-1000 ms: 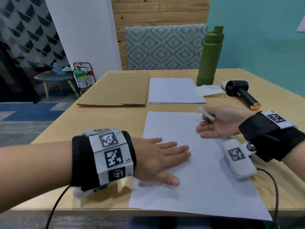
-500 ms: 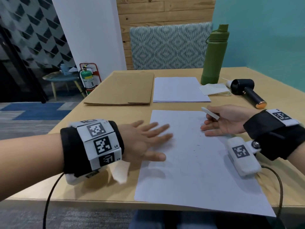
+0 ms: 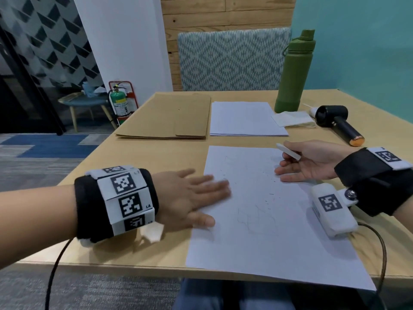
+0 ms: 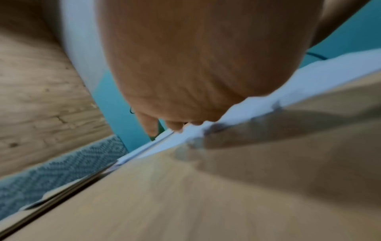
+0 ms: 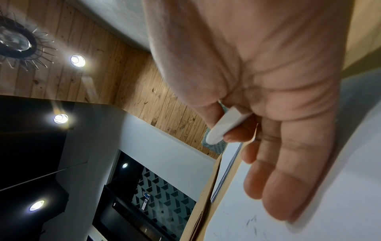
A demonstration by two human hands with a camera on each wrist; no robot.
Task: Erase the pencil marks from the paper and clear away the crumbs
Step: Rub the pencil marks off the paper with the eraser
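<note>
Fingers of the left hand lie flat and spread, pressing the left edge of the paper on the wooden table. Right hand, palm up at the sheet's far right corner, pinches a white eraser between thumb and forefinger. Dark crumbs dot the sheet's centre.

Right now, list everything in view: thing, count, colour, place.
paper sheet: 1, white, near edge, faint marks and dark crumbs
eraser: 1, white, in right grip
paper stack: 1, white, behind the sheet
cardboard folder: 1, brown, far left
bottle: 1, green, upright, far right
cloth: 1, pale, beside bottle
handheld blower: 1, black, far right
table: 1, wood
left hand: flat at sheet's left edge
right hand: pinches eraser
</note>
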